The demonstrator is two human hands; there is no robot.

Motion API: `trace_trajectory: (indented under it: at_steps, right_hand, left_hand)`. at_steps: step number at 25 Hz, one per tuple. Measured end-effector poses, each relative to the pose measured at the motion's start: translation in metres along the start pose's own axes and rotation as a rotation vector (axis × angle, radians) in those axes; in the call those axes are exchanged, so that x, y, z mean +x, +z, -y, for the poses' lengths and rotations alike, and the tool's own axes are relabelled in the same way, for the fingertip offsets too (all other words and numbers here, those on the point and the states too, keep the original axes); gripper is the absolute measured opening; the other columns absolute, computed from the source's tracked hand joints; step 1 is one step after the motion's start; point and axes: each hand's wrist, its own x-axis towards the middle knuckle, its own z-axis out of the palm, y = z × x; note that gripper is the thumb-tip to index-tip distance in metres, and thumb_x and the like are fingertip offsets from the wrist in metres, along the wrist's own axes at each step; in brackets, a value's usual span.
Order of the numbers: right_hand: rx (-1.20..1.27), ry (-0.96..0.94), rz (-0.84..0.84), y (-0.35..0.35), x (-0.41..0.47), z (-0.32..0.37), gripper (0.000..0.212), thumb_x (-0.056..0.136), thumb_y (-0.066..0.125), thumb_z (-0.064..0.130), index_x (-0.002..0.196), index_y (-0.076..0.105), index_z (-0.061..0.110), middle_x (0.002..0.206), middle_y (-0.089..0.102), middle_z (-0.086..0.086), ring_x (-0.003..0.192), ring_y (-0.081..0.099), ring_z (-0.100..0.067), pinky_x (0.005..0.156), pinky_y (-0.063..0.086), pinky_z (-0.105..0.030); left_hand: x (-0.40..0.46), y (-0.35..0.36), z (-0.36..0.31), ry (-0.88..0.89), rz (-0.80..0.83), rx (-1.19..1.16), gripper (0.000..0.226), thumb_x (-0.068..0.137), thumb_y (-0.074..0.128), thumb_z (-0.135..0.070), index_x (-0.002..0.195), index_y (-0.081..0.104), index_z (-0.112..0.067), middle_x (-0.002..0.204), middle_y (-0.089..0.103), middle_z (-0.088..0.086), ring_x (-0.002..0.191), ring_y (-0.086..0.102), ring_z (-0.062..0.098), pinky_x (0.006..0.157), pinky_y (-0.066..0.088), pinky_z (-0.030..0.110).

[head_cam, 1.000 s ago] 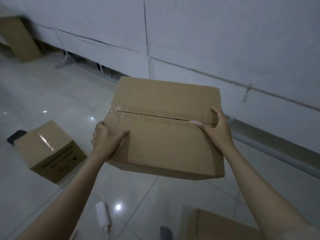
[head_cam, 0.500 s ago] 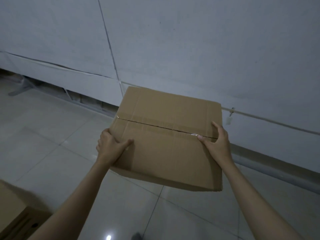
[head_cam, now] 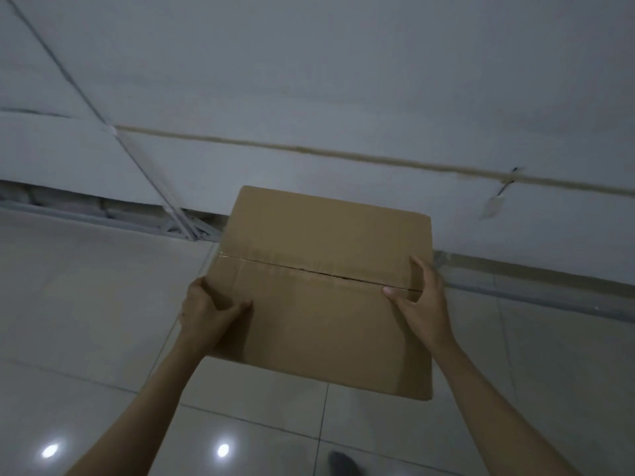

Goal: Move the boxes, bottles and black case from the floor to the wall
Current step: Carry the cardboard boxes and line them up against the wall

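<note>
A large brown cardboard box (head_cam: 319, 290) with a taped seam across its top hangs in the air in the middle of the view, its far edge close to the white wall (head_cam: 343, 97). My left hand (head_cam: 206, 310) grips its left side, thumb on the top face and fingers curled under the edge. My right hand (head_cam: 421, 304) grips the right side, thumb lying at the seam. The box's underside is hidden. No bottles or black case show.
Glossy tiled floor (head_cam: 86, 321) runs up to the wall, where a grey metal frame and a gap (head_cam: 185, 228) sit at the wall's foot on the left. A grey skirting strip (head_cam: 536, 286) runs along on the right. A dark shoe tip (head_cam: 340, 462) shows at the bottom.
I have carried the box closer to the wall and the view has swung right; the other boxes on the floor have dropped out of view. Both grips are unchanged.
</note>
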Motion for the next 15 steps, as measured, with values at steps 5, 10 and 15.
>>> trace_trajectory:
  at_steps: [5,10,15]
  right_hand:
    - [-0.054,0.002,0.068,0.082,0.088,-0.115,0.071,0.078,0.071,0.021,0.138,0.032,0.023,0.145,0.027,-0.003,0.132,0.032,-0.016,0.102,0.028,-0.026]
    - [-0.098,0.002,0.100,0.126,0.150,-0.200,0.072,0.079,0.070,0.018,0.139,0.030,0.016,0.147,0.026,-0.008,0.134,0.029,-0.017,0.100,0.023,-0.019]
    - [-0.184,0.024,0.168,0.147,0.193,-0.245,0.073,0.082,0.067,0.022,0.142,0.025,0.017,0.151,0.016,-0.010,0.137,0.025,-0.021,0.105,0.024,-0.026]
  left_hand:
    - [0.118,0.111,0.063,-0.058,0.061,-0.039,0.094,0.069,0.079,-0.023,0.140,0.020,-0.004,0.144,0.034,0.021,0.130,0.038,0.040,0.107,0.035,0.052]
    - [0.186,0.198,0.104,-0.059,0.087,-0.030,0.090,0.071,0.078,-0.021,0.138,0.021,-0.002,0.142,0.036,0.021,0.128,0.039,0.039,0.106,0.037,0.051]
    - [0.230,0.244,0.112,-0.039,0.135,0.042,0.089,0.073,0.076,-0.023,0.138,0.021,0.002,0.143,0.035,0.024,0.130,0.038,0.039,0.107,0.035,0.050]
